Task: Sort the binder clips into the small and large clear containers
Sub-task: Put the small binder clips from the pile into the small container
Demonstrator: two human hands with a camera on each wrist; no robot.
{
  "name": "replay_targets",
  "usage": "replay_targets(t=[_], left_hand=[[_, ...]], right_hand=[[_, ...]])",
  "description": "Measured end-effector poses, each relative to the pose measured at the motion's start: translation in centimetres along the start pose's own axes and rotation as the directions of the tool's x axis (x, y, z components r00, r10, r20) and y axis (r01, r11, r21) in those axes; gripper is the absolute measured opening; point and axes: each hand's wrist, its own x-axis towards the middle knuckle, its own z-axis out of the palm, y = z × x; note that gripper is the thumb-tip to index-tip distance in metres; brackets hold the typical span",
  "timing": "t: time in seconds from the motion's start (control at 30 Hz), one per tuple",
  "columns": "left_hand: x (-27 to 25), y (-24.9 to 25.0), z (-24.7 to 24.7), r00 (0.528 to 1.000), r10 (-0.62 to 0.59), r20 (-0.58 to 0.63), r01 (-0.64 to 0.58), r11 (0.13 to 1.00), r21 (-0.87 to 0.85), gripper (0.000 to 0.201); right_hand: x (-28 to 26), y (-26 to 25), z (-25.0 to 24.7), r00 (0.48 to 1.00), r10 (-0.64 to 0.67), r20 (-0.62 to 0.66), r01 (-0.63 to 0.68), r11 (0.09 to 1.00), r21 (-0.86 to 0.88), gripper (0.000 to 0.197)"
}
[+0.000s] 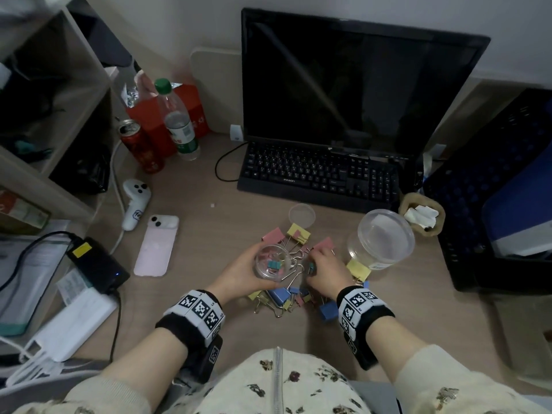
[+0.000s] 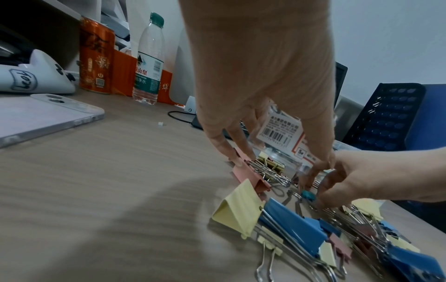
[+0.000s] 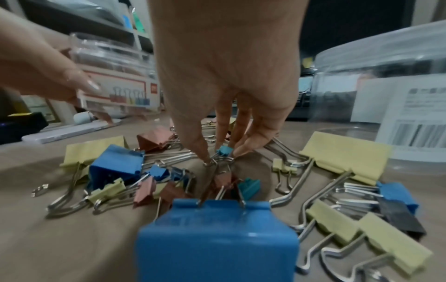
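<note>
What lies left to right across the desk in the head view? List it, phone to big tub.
Phone → left hand holding the small tub → right hand pinching a teal clip → big tub.

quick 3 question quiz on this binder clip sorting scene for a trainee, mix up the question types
1. True or false: the left hand holds the small clear container above the desk.
2. Multiple choice: what does the right hand pinch? A) a large yellow clip B) a small teal clip C) a lid
3. Fill in: the large clear container stands to the ____ of the clip pile, seen from the person.

Key: 1 true; 2 B; 3 right.
</note>
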Motion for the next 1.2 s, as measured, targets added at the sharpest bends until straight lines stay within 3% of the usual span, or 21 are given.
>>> replay_targets(t=[0.3,0.5,0.7,0.8,0.9,1.1,1.2], left_hand=[[-0.9,-0.6,-0.4,0.999,-0.038,-0.034,0.038,0.999,0.022,0.083],[-0.7,-0.7,-0.2,0.999,-0.038,-0.031,0.038,0.999,0.008,0.081],[-0.2,-0.2,0.4,1.000,-0.024,-0.008,0.024,1.000,-0.011,0.087],[0.2,-0.1,0.8,1.000,-0.024,-0.002,0.024,1.000,-0.009,0.086],[0.5,0.5,0.9,1.000,-0.019,0.015,0.019,0.999,-0.028,0.087],[1.0,0.5,0.4,0.999,-0.023,0.025,0.023,1.000,0.004,0.092],[1.4,0.2,-0.1,0.999,-0.033,0.019,0.033,0.999,-0.003,0.092]], right_hand=[[0.0,0.0,0.2,0.999,-0.029,-0.036,0.030,0.999,0.012,0.032],[-0.4,0.6,-1.0,0.979,-0.016,-0.205,0.041,0.992,0.119,0.014],[-1.5,-1.7,-3.8,0.922,-0.147,-0.359,0.287,0.881,0.376,0.008],[-2.2,-3.0,-4.6,0.912,-0.264,-0.314,0.381,0.826,0.414,0.008],[-2.4,-3.5,-4.7,0.912,-0.355,-0.206,0.409,0.833,0.372,0.010],[-1.1,-2.0,-4.9,0.937,-0.182,-0.298,0.297,0.864,0.406,0.017],[0.2,-1.4,-4.5,0.953,-0.108,-0.282,0.212,0.904,0.370,0.021]])
